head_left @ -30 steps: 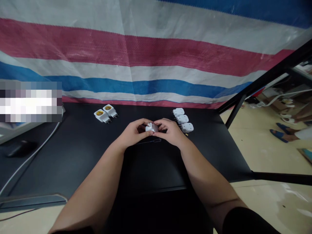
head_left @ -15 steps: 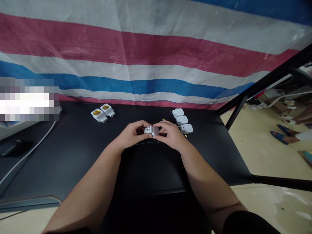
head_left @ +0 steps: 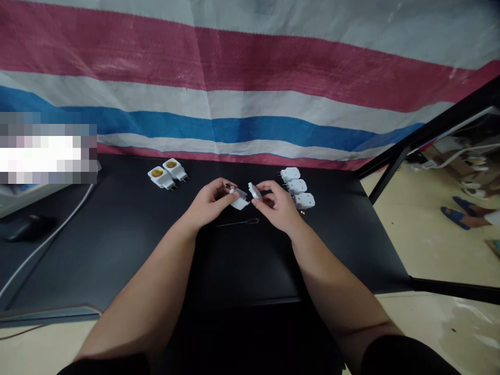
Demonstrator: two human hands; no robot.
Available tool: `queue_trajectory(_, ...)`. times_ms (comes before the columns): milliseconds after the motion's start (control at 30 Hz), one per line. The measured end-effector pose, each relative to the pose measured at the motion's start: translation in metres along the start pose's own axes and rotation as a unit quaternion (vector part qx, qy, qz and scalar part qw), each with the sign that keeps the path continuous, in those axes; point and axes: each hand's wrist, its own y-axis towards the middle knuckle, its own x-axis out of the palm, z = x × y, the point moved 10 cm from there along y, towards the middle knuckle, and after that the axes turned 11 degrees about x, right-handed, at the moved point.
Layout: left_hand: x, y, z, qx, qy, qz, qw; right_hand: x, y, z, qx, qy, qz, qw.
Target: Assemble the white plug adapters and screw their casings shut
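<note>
My left hand (head_left: 213,202) pinches a white plug-in lamp housing (head_left: 239,201), its inner side showing. Just right of it, my right hand (head_left: 276,204) grips a white plastic cover (head_left: 254,190) between thumb and fingers, tilted and apart from the housing. Below both hands a thin screwdriver (head_left: 238,222) with a clear handle lies on the black table (head_left: 250,271). Beside my right hand stand three white plug units (head_left: 297,186) in a row, prongs to the left. Small brass-coloured bits (head_left: 302,212) lie by the nearest one.
Two white plug-in lamps (head_left: 166,173) with round yellow faces lie at the back left. A black mouse (head_left: 31,227) and a white cable (head_left: 54,234) are farther left. A striped sheet (head_left: 219,99) hangs behind the table; black metal frame bars (head_left: 394,161) stand right.
The white casing between my hands has come apart: the housing stays in my left hand and the cover has moved right with my right hand. The screwdriver now shows fully.
</note>
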Motion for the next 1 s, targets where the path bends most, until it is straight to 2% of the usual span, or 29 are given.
queue_trajectory(67,-0.015,0.001,0.001,0.000,0.005,0.062,0.998,-0.003,0.001,0.006,0.009,-0.033,0.024,0.999)
queue_trajectory(167,-0.038,-0.001,0.000,0.003,0.001,0.163,0.987,0.003,0.000,0.004,-0.023,-0.105,0.024,0.994)
queue_trajectory(267,-0.045,-0.003,-0.006,-0.007,-0.047,0.206,0.977,0.018,-0.002,-0.001,-0.052,-0.160,-0.003,0.986)
queue_trajectory(433,-0.033,-0.002,-0.011,-0.038,-0.109,0.175,0.978,0.030,-0.003,0.000,-0.048,-0.167,-0.028,0.984)
queue_trajectory(567,-0.020,-0.001,-0.011,-0.043,-0.117,0.124,0.984,0.012,-0.001,0.000,-0.032,-0.051,0.033,0.998)
queue_trajectory(667,-0.009,-0.001,-0.010,-0.032,-0.116,0.080,0.989,0.008,-0.002,-0.006,-0.054,0.009,0.036,0.998)
queue_trajectory(833,0.008,-0.002,-0.008,-0.025,-0.140,0.012,0.990,0.008,-0.005,-0.015,-0.091,-0.001,0.048,0.995)
queue_trajectory(1000,0.009,-0.002,-0.007,-0.015,-0.138,0.007,0.990,0.007,-0.003,-0.009,-0.079,-0.009,0.065,0.995)
